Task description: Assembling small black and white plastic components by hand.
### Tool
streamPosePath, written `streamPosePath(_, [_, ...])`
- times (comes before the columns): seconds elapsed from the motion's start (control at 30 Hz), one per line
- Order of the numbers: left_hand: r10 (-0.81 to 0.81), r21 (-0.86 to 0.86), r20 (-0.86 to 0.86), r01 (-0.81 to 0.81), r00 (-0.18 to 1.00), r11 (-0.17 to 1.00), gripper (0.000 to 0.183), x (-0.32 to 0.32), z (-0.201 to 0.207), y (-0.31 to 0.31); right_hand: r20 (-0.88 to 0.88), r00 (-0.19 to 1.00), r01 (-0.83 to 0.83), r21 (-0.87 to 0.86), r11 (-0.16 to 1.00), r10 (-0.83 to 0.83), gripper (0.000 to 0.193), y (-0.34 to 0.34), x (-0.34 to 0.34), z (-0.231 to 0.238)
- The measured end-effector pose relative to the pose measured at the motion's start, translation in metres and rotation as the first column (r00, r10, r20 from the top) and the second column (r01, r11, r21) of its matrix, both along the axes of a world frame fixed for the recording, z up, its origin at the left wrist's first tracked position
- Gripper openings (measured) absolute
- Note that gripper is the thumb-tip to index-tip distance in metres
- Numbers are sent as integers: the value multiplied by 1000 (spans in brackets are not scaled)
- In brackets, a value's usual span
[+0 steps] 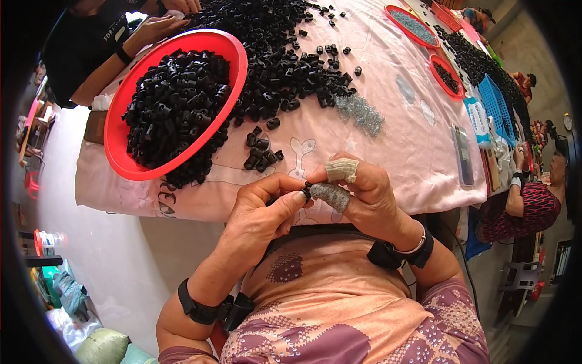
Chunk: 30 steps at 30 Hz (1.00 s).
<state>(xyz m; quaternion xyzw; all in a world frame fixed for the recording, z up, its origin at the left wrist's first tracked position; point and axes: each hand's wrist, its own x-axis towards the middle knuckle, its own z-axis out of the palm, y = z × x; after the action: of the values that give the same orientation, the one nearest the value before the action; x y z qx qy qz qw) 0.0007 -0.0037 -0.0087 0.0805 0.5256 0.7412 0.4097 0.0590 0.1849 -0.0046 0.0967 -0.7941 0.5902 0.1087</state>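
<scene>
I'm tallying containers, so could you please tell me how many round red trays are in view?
3: a large red tray near the hands, and two smaller trays, one and another, further up the table. Others may be hidden.

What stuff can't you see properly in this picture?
- The small black part pinched between the left hand and right hand: fingertips cover most of it, so its shape is unclear.
- The pile of small metal pieces: too small to tell what they are.
- The bottom of the red basin: buried under black parts.
- The far trays: contents blurred at the head view's rim.
</scene>
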Motion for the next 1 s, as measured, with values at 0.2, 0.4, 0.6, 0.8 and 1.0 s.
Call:
streamPosePath(0.2, [4,2,13,-4,1000,1000,15,1,0,0,-183,982,92,213,973,-53,26,0,-2,1])
streamPosePath(0.4, [11,-12,-16,-12,1000,1000,15,3,-2,1,-198,980,61,195,979,-21,25,0,-3,-1])
streamPosePath(0.6, [16,-6,-17,-16,1000,1000,16,5,-4,2,-77,997,19,137,990,-8,23,2,-2,-2])
streamPosePath(0.8, [3,-2,22,-3,1000,1000,17,3,0,1,-56,998,15,84,996,-11,23,2,0,-6])
streamPosePath(1.0, [5,66,82,-11,997,998,17,3,-2,1,-108,994,4,146,989,12,21,3,0,0])
